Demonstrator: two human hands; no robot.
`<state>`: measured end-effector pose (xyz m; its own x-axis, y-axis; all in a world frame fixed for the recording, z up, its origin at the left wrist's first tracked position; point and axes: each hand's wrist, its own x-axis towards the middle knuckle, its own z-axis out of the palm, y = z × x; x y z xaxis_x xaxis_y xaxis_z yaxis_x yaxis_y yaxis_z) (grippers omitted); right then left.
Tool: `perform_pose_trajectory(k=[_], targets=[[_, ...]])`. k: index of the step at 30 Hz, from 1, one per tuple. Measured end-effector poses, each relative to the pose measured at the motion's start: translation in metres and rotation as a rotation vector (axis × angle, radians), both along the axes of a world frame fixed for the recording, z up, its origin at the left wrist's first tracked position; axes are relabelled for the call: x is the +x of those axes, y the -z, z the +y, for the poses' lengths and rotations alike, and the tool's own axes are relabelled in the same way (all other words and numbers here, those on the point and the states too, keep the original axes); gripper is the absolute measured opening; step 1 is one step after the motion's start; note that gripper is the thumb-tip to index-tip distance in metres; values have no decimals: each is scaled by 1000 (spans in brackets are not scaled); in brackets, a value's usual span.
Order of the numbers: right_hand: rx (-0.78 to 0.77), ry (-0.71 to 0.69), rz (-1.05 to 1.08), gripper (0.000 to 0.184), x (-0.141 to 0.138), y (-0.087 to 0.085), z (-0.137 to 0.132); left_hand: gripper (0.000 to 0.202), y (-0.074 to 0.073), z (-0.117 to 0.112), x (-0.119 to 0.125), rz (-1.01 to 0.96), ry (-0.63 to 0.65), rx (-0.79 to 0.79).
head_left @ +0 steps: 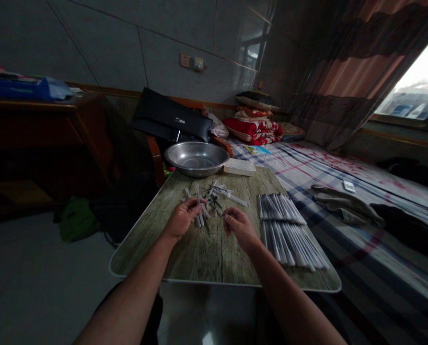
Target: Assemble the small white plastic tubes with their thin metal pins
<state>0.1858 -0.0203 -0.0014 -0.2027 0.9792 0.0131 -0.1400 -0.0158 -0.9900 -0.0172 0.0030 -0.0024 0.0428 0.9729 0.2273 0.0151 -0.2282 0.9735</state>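
Near edge of the counter (pixel 199 261): both forearms are reaching in over it. Toward the counter's middle, the left hand (pixel 180 220) is gripping a few pale pen tubes (pixel 200 219), its fingers curling around them. Just beside it, the right hand (pixel 237 225) is hovering with fingers pinching together; whether they are gripping anything cannot be told. A loose pile of pen parts (pixel 219 193) is lying just beyond both hands. Two rows of finished pens (pixel 287 235) are lying along the right edge. At the far edge, a metal basin (pixel 197 158) and a white tray (pixel 239 166) are sitting side by side. A bed (pixel 343 182) is running along the counter's right side.
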Motion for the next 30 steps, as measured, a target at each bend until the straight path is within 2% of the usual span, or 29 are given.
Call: perform_pose_trajectory(k=[4,6,11,16,20,25,30], targets=[[142,69,-339,11,2,15,11,34,-1,3,-6,-261,-42,-112],[246,85,-562,13,1,18,19,33,-2,3,-6,-330,-45,-151],[396,66,-1031,25,-14,7,49,34,-2,5,-5,-384,-58,-195],[377,74,-1370,29,-36,2,92,33,-1,7,-6,-400,-29,-197],[370,60,-1410,29,-50,5,112,36,-3,2,-5,-381,47,-209],[374,74,-1365,25,-55,6,114,52,-7,-3,1,-396,102,-241],[391,87,-1206,17,-45,-1,109,40,-5,-6,3,-342,167,-271]])
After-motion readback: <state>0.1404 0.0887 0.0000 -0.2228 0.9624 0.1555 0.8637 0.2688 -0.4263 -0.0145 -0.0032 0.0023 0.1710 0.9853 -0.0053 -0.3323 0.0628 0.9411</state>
